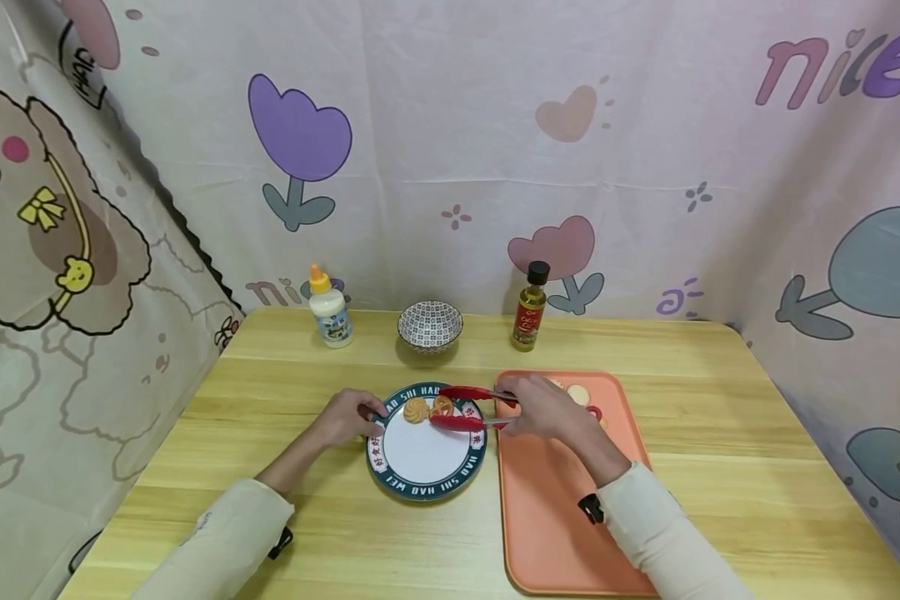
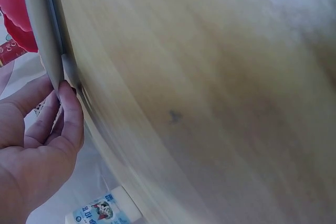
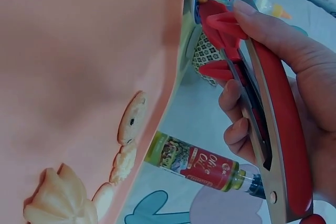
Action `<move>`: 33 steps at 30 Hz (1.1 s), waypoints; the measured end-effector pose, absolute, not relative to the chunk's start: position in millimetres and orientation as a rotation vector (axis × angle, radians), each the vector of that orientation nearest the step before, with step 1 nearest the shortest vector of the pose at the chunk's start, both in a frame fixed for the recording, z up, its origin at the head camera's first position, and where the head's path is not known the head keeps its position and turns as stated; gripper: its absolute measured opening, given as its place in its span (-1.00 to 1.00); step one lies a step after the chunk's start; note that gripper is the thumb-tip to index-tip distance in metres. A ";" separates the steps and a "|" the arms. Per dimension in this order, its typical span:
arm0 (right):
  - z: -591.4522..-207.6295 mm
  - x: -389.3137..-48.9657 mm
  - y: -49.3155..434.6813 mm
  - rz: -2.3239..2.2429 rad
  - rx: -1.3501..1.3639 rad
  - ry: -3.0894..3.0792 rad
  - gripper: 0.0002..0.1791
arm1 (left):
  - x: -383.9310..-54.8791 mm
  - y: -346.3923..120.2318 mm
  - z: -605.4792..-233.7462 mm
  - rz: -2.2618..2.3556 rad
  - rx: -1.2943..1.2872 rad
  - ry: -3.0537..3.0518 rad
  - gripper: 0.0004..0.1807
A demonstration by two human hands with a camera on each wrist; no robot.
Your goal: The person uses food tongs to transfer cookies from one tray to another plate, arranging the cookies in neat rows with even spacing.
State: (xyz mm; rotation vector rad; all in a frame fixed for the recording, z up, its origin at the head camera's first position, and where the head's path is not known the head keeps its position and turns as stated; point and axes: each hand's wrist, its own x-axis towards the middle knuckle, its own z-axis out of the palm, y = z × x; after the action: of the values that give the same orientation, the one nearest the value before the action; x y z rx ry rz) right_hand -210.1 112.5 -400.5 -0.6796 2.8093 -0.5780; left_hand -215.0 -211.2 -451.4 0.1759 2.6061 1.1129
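Observation:
My left hand (image 1: pixel 348 417) pinches the left rim of a round plate (image 1: pixel 423 458), white with a dark green lettered border. In the left wrist view, thumb and fingers (image 2: pixel 72 109) hold that rim from both sides. My right hand (image 1: pixel 543 406) grips metal tongs with red handles and red tips (image 3: pixel 281 129). The tips reach over the upper part of the plate, on either side of a brownish cookie (image 1: pixel 442 406); whether they press on it I cannot tell. Beside it on the plate lies a swirled golden cookie (image 1: pixel 416 410).
An orange tray (image 1: pixel 547 533) lies right of the plate, with several cookies (image 3: pixel 60 198) toward its far end. Along the table's back stand a white glue bottle (image 1: pixel 333 321) with an orange tip, a patterned bowl (image 1: pixel 430 327) and an olive oil bottle (image 1: pixel 528 312). A printed curtain hangs behind.

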 end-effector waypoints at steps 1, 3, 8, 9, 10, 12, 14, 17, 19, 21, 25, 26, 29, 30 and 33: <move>-400.5 -210.0 112.4 -0.569 -0.675 2.810 -0.44 | -214.4 -211.3 -451.0 1.112 0.186 2.607 -0.81; -400.7 -209.8 112.4 -0.557 -0.660 2.811 -0.42 | -214.0 -211.4 -451.3 1.108 0.193 2.610 -0.81; -398.5 -206.9 116.4 -0.584 -0.637 2.807 -0.42 | -216.1 -210.3 -453.7 1.115 0.127 2.608 -0.81; -397.7 -206.2 117.8 -0.594 -0.630 2.808 -0.42 | -216.2 -210.1 -454.1 1.107 0.124 2.612 -0.80; -396.6 -205.2 119.4 -0.599 -0.626 2.811 -0.42 | -216.2 -209.7 -454.2 1.105 0.115 2.613 -0.80; -394.3 -203.2 123.2 -0.602 -0.600 2.816 -0.41 | -216.1 -209.3 -454.2 1.097 0.108 2.616 -0.80; -391.3 -200.9 127.7 -0.599 -0.576 2.819 -0.40 | -216.2 -209.3 -454.0 1.089 0.108 2.620 -0.80; -388.1 -198.2 136.4 -0.611 -0.536 2.818 -0.37 | -216.2 -208.8 -452.8 1.085 0.098 2.621 -0.80; -386.9 -196.6 143.3 -0.624 -0.519 2.821 -0.38 | -216.6 -208.6 -452.8 1.078 0.093 2.624 -0.79; -386.9 -195.2 151.9 -0.620 -0.515 2.838 -0.36 | -216.6 -208.4 -452.9 1.078 0.094 2.625 -0.79; -387.6 -192.8 173.8 -0.565 -0.567 2.883 -0.28 | -217.6 -208.4 -454.1 1.082 0.107 2.625 -0.79; -388.0 -192.7 179.2 -0.554 -0.585 2.893 -0.28 | -217.6 -208.4 -454.0 1.085 0.110 2.624 -0.79; -388.4 -192.8 192.3 -0.547 -0.587 2.904 -0.27 | -218.4 -208.8 -453.9 1.084 0.121 2.623 -0.79; -388.6 -193.1 195.6 -0.547 -0.582 2.904 -0.27 | -218.5 -208.9 -453.8 1.082 0.121 2.623 -0.79; -388.8 -193.0 203.4 -0.548 -0.547 2.903 -0.27 | -218.0 -209.1 -453.7 1.083 0.122 2.624 -0.79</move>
State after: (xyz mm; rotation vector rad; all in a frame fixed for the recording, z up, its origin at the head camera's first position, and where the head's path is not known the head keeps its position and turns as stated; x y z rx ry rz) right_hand -193.0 203.4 -388.8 -0.5471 2.9028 -0.5477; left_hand -218.0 -209.1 -453.7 0.1215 2.6237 1.0826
